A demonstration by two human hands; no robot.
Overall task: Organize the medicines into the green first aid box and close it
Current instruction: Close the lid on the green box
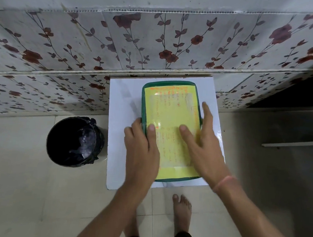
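The green first aid box (171, 85) lies flat on a small white table (122, 103), its lid down, with a yellow label and orange writing on top. My left hand (143, 151) grips the box's left edge, thumb on the lid and fingers curled over the side. My right hand (202, 147) rests on the lid's right side with fingers spread, thumb on the label and index finger along the right rim. No medicines are visible outside the box.
A black bin (74, 141) with a dark liner stands on the tiled floor left of the table. A floral-patterned wall (101, 42) rises right behind the table. My bare feet (181, 210) stand just in front of it.
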